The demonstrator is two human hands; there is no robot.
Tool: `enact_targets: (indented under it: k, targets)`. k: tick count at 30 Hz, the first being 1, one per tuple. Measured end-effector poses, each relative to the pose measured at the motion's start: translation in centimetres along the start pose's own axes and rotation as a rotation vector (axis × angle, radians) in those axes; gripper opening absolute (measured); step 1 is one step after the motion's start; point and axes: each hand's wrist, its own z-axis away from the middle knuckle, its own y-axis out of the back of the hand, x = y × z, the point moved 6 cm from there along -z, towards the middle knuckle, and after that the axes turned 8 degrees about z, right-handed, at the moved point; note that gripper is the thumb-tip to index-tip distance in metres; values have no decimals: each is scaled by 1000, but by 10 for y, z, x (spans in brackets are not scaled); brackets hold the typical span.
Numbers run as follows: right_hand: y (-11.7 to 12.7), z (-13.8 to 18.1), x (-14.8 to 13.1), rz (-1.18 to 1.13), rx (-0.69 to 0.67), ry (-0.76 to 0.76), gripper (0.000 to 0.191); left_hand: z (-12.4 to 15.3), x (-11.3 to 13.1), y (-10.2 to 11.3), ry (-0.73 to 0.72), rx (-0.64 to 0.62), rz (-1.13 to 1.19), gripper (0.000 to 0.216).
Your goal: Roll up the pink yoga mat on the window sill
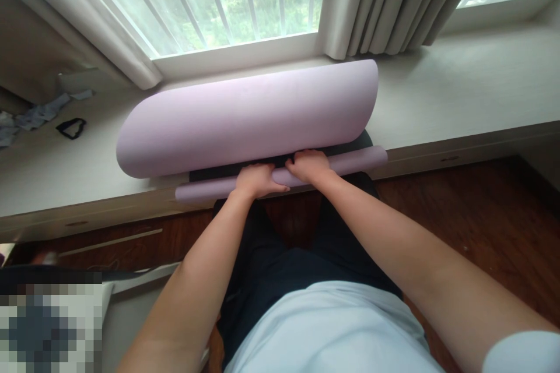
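A lilac yoga mat [249, 119] with a dark underside lies across the window ledge, its far part curled over in a broad loop. Its near edge is wound into a thin roll [359, 158] along the front of the ledge. Around the middle of that roll my left hand [257, 179] is closed, its thumb stretched along the lilac surface toward the right. My right hand [310, 165] grips the roll just beside it, fingertips over the far side against the dark face. Some fingertips of both hands are hidden.
The pale window ledge [459, 81] has drawers below it. Grey curtains [385, 0] hang beside the barred window [219, 0]. A black strap loop [70, 128] and crumpled grey cloth [44, 112] lie at left. Below is dark wooden floor [459, 210]; a pale piece of furniture [135, 315] stands lower left, partly pixelated.
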Motion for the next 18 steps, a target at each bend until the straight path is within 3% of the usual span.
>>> enact_targets:
  k: [3,8,18]
  targets:
    - [2,0,0,10,26,8,55,-1,0,0,0,-2,-8,80]
    - [-4,6,0,20,46,-16,53,9,3,-6,16,107,-7,71]
    - [-3,3,-1,8,33,-14,50,12,3,-13,8,145,-11,67]
